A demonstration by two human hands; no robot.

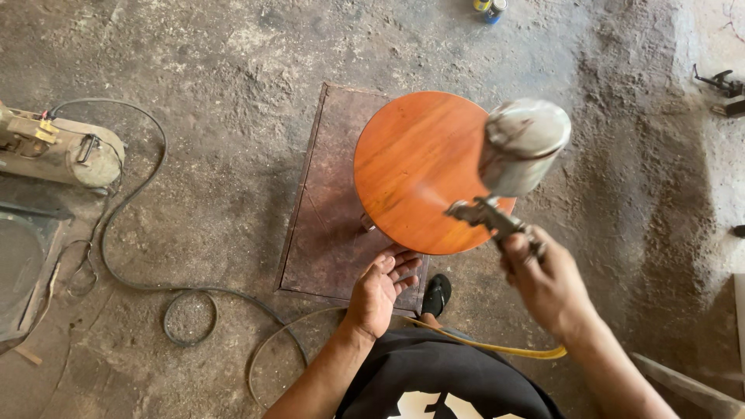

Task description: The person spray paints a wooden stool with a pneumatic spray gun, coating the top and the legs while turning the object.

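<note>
A round, glossy orange-brown wooden tabletop (415,167) stands on a dark rectangular board (326,225) on the floor. My right hand (547,283) grips a metal spray gun (504,167) with a grey cup on top, its nozzle aimed at the tabletop's near right part, where a faint mist shows. My left hand (382,287) hovers with fingers apart just below the tabletop's near rim, holding nothing. A yellow hose (497,349) runs from under my right wrist across my lap.
A black hose (136,233) loops over the dusty concrete floor from a beige machine (58,147) at the left. Two small cans (490,8) stand at the top edge. Dark tools (722,85) lie at the far right. My sandalled foot (436,295) rests by the board.
</note>
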